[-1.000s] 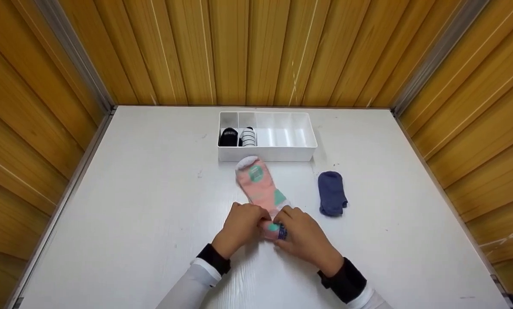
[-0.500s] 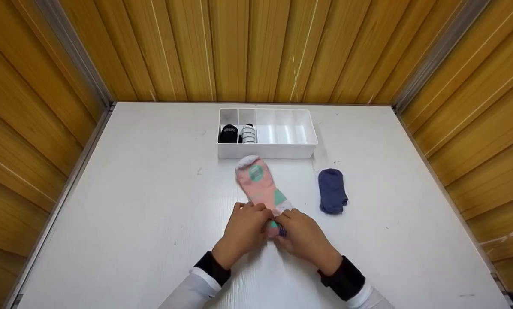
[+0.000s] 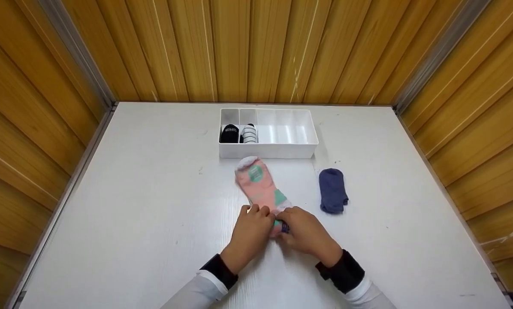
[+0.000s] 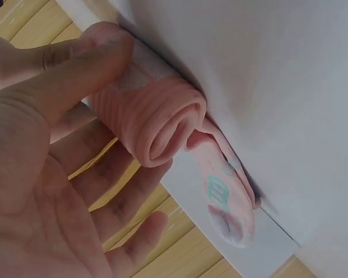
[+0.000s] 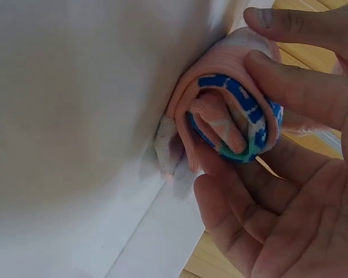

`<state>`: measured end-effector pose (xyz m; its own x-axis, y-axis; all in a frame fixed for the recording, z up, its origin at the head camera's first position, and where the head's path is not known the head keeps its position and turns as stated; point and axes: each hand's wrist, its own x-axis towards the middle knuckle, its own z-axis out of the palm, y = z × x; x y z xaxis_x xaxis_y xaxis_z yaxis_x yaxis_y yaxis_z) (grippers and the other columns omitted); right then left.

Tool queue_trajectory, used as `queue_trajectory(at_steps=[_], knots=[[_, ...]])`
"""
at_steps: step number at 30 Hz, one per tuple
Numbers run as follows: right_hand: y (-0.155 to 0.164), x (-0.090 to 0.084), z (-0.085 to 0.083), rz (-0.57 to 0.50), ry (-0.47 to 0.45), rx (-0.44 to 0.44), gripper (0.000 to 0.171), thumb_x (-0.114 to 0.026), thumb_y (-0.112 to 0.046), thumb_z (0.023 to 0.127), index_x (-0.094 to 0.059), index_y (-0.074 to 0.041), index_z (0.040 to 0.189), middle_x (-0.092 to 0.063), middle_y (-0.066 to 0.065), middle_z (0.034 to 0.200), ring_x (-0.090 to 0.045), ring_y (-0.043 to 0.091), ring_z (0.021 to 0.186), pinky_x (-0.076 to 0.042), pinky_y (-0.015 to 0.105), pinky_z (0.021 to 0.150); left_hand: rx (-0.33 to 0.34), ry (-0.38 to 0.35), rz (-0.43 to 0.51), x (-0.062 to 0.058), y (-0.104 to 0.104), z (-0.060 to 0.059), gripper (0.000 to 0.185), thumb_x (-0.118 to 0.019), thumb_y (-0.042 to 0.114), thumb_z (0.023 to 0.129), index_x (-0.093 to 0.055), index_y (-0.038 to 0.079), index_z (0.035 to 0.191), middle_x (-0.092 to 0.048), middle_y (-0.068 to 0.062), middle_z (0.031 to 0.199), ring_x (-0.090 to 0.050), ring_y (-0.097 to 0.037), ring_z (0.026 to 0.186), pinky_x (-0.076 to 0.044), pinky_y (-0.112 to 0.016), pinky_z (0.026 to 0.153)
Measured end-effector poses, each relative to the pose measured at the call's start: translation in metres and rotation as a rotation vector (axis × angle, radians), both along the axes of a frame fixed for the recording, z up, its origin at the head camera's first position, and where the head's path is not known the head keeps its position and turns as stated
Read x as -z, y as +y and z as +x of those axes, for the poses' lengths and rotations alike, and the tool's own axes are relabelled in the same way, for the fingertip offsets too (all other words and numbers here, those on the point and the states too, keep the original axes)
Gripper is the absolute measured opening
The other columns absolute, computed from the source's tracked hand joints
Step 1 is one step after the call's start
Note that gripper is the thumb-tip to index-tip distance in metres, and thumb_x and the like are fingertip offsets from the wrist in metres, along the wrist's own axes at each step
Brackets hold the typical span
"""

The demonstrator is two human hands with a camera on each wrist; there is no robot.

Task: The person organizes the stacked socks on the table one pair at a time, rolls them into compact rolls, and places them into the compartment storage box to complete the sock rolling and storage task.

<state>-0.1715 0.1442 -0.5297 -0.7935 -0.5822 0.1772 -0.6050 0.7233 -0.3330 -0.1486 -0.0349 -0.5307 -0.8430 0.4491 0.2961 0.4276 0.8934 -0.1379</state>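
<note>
A pair of pink socks (image 3: 258,184) with green patches and a whitish toe lies on the table, its near end wound into a roll. My left hand (image 3: 251,229) holds the left end of that roll, thumb on top and fingers beneath in the left wrist view, where the coiled layers (image 4: 168,136) show. On the other end, my right hand (image 3: 306,231) grips the roll between thumb and fingers. The right wrist view shows a blue-and-white patterned band (image 5: 238,90) inside the coil. The flat part of the socks stretches away toward the box.
Beyond the socks stands a white divided box (image 3: 267,151) holding a rolled black sock (image 3: 230,134) and a white striped one (image 3: 249,134) in its left compartments. Folded navy socks (image 3: 332,191) lie to the right on the white table (image 3: 153,193). Wood-patterned walls surround the table.
My left hand has shifted slightly right and turned, now covering more of the roll. The right hand keeps its grip near the same spot. The flat part of the socks stays put.
</note>
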Motion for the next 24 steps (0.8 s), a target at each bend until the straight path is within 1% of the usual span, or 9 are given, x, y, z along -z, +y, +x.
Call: queue_trajectory(at_steps=[2, 3, 6, 8, 11, 14, 16, 21, 24], knots=[[0.0, 0.0, 0.002, 0.007, 0.008, 0.013, 0.035, -0.083, -0.018, 0.078, -0.074, -0.011, 0.11, -0.071, -0.001, 0.095, -0.063, 0.017, 0.087, -0.053, 0.037, 0.077, -0.011, -0.008, 0.0, -0.001, 0.001, -0.001, 0.013, -0.077, 0.024, 0.086, -0.077, 0.02, 0.098, -0.062, 0.003, 0.088, -0.059, -0.019, 0.086, -0.05, -0.04, 0.085], [-0.001, 0.0, 0.003, 0.017, 0.031, 0.021, 0.036, -0.084, -0.02, 0.077, -0.073, -0.012, 0.111, -0.07, -0.001, 0.096, -0.063, 0.017, 0.087, -0.053, 0.037, 0.076, -0.014, -0.015, -0.002, -0.001, 0.001, -0.002, 0.012, -0.077, 0.024, 0.085, -0.078, 0.02, 0.097, -0.062, 0.003, 0.088, -0.059, -0.019, 0.086, -0.049, -0.04, 0.084], [-0.002, 0.0, 0.01, 0.082, 0.153, 0.038, 0.041, -0.088, -0.03, 0.075, -0.07, -0.013, 0.108, -0.066, -0.001, 0.096, -0.059, 0.018, 0.084, -0.05, 0.034, 0.069, -0.021, -0.063, 0.019, -0.004, 0.001, -0.006, 0.007, -0.077, 0.023, 0.085, -0.078, 0.022, 0.092, -0.063, 0.003, 0.086, -0.059, -0.019, 0.084, -0.048, -0.039, 0.079], [-0.004, 0.0, 0.016, 0.124, 0.262, 0.046, 0.045, -0.091, -0.034, 0.071, -0.067, -0.014, 0.104, -0.063, -0.001, 0.096, -0.056, 0.018, 0.082, -0.046, 0.032, 0.064, -0.025, -0.105, 0.045, -0.007, -0.001, -0.01, 0.006, -0.077, 0.019, 0.084, -0.079, 0.023, 0.088, -0.064, 0.003, 0.083, -0.06, -0.02, 0.082, -0.048, -0.039, 0.077], [-0.009, 0.001, 0.022, 0.162, 0.403, 0.046, 0.044, -0.091, -0.031, 0.069, -0.064, -0.014, 0.1, -0.06, -0.001, 0.093, -0.052, 0.019, 0.079, -0.041, 0.031, 0.061, -0.03, -0.172, 0.095, -0.01, -0.005, -0.016, 0.01, -0.079, 0.015, 0.082, -0.081, 0.024, 0.087, -0.067, 0.004, 0.081, -0.061, -0.021, 0.081, -0.047, -0.041, 0.078], [-0.013, 0.003, 0.024, 0.172, 0.489, 0.049, 0.039, -0.089, -0.022, 0.07, -0.063, -0.013, 0.097, -0.059, 0.0, 0.088, -0.052, 0.02, 0.077, -0.04, 0.031, 0.059, -0.013, -0.219, 0.138, -0.012, -0.009, -0.019, 0.017, -0.082, 0.014, 0.077, -0.082, 0.025, 0.089, -0.07, 0.004, 0.082, -0.063, -0.022, 0.081, -0.047, -0.044, 0.081], [-0.015, 0.005, 0.024, 0.171, 0.505, 0.05, 0.037, -0.088, -0.021, 0.07, -0.063, -0.012, 0.096, -0.059, 0.0, 0.086, -0.052, 0.02, 0.076, -0.04, 0.031, 0.06, 0.012, -0.234, 0.151, -0.013, -0.012, -0.021, 0.02, -0.083, 0.013, 0.074, -0.082, 0.026, 0.089, -0.072, 0.005, 0.081, -0.064, -0.022, 0.081, -0.048, -0.046, 0.084], [-0.015, 0.015, 0.024, 0.182, 0.484, 0.04, 0.045, -0.088, -0.025, 0.068, -0.065, -0.01, 0.103, -0.061, 0.002, 0.085, -0.053, 0.021, 0.078, -0.041, 0.033, 0.063, 0.077, -0.263, 0.191, -0.013, -0.017, -0.021, 0.025, -0.083, 0.01, 0.068, -0.081, 0.029, 0.085, -0.074, 0.006, 0.079, -0.068, -0.021, 0.082, -0.047, -0.049, 0.087], [-0.017, 0.018, 0.025, 0.186, 0.502, 0.034, 0.044, -0.087, -0.024, 0.068, -0.066, -0.007, 0.103, -0.062, 0.003, 0.083, -0.053, 0.021, 0.077, -0.042, 0.033, 0.063, 0.088, -0.295, 0.207, -0.014, -0.02, -0.021, 0.028, -0.082, 0.009, 0.067, -0.081, 0.029, 0.087, -0.074, 0.007, 0.08, -0.069, -0.021, 0.083, -0.047, -0.051, 0.088]])
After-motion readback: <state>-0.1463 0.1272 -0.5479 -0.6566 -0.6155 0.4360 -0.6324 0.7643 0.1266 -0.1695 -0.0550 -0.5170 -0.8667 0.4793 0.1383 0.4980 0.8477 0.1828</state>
